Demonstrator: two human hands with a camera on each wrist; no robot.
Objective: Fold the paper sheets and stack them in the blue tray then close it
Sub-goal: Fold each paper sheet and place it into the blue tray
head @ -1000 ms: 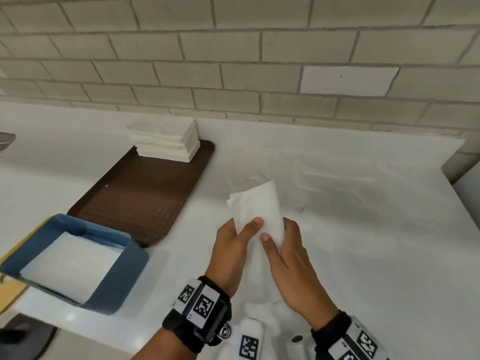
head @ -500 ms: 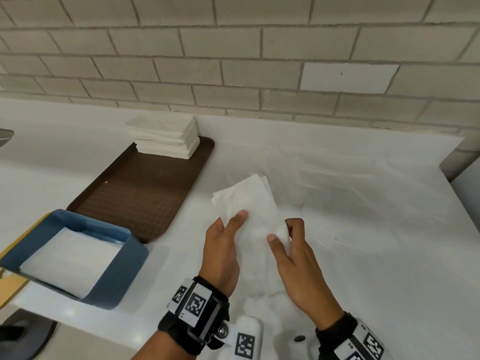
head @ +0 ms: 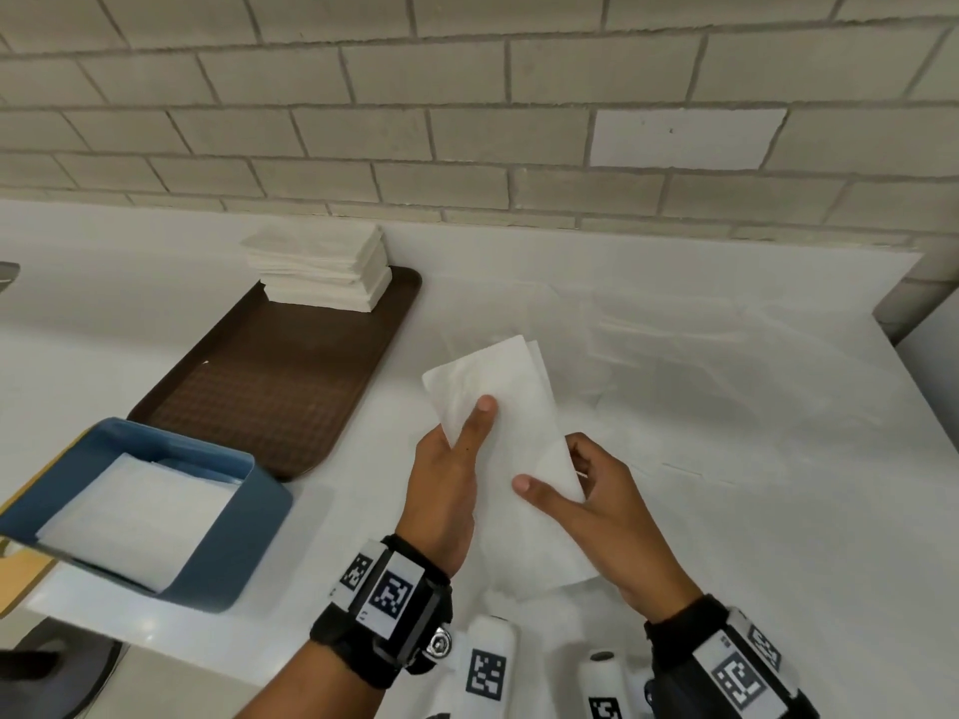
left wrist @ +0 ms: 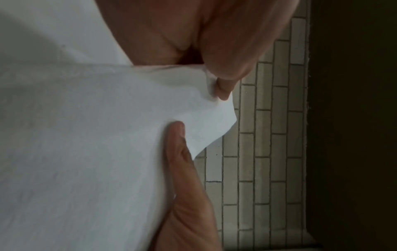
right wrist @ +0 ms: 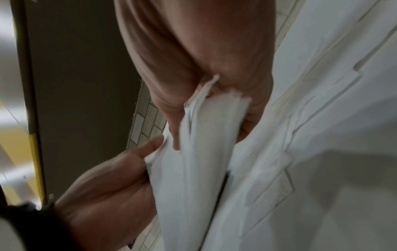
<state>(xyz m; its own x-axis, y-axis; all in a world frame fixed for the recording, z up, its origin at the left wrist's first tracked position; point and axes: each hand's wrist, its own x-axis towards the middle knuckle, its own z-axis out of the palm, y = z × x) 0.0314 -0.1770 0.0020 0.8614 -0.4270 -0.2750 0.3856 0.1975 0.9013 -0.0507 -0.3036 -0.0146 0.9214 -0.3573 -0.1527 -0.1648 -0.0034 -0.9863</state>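
Observation:
A white paper sheet [head: 511, 433], folded into a long strip, is held above the white table between both hands. My left hand [head: 451, 474] pinches its upper left edge, thumb on top; the left wrist view shows the thumb and fingers closed on the paper sheet [left wrist: 96, 144]. My right hand [head: 586, 500] grips the strip's right edge lower down, and the right wrist view shows its fingers curled round the layered edge of the paper sheet [right wrist: 204, 135]. The blue tray [head: 244, 526] sits at the table's front left with folded white sheets [head: 135, 516] inside it, its top uncovered.
A brown serving tray [head: 280, 386] lies behind the blue one, with a stack of white paper sheets [head: 322, 272] at its far end. A brick wall [head: 467, 121] runs along the back. The table edge [head: 155, 640] is close to my wrists.
The hands have drawn apart along the sheet: the left slid up and left, the right down and right. The strip has tilted and shows longer between them.

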